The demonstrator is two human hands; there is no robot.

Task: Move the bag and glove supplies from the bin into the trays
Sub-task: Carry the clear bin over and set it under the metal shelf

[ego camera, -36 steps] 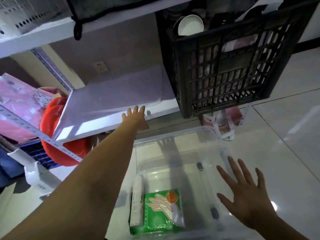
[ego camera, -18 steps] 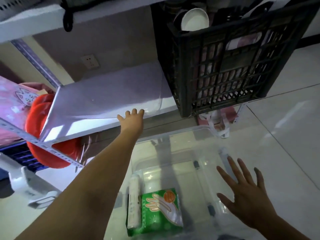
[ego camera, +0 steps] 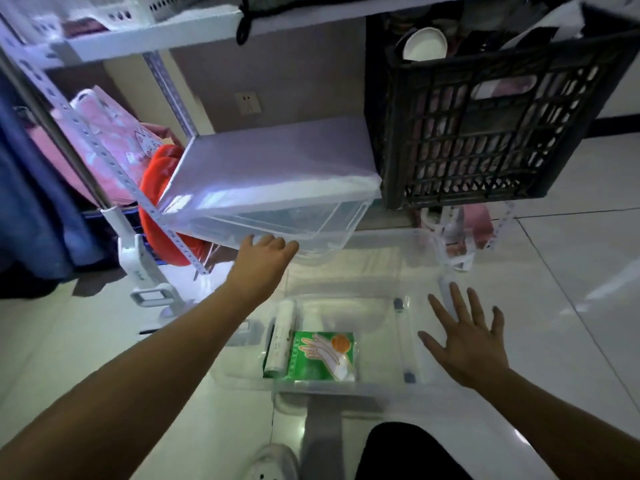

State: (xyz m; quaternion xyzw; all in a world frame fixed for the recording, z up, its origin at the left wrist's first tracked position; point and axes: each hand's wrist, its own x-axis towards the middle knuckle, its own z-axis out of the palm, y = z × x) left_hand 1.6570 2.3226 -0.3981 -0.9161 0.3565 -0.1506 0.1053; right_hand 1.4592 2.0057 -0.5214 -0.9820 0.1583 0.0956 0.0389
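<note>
L hand (ego camera: 265,252) grips the clear tray (ego camera: 277,223) front edge at 11 o'clock — prob. pulling it off the shelf (ego camera: 277,157) to load. R hand (ego camera: 464,341) splayed wide, empty, over the bin (ego camera: 346,388). Glove pack (ego camera: 323,355) and bag roll (ego camera: 282,336) lie in the bin at 6 o'clock.

A clear bin (ego camera: 420,271) stands on the floor (ego camera: 571,271), in front of the shelf rack (ego camera: 166,223). In the bin's near left corner lies a pack of gloves (ego camera: 323,356), and a roll of bags (ego camera: 281,337) lies just beside it on its left, along the left wall. A clear tray (ego camera: 277,216) sticks out over the front edge of the lower shelf (ego camera: 277,157), above the far end of the bin. A crate (ego camera: 491,116) sits to the right of the tray.
</note>
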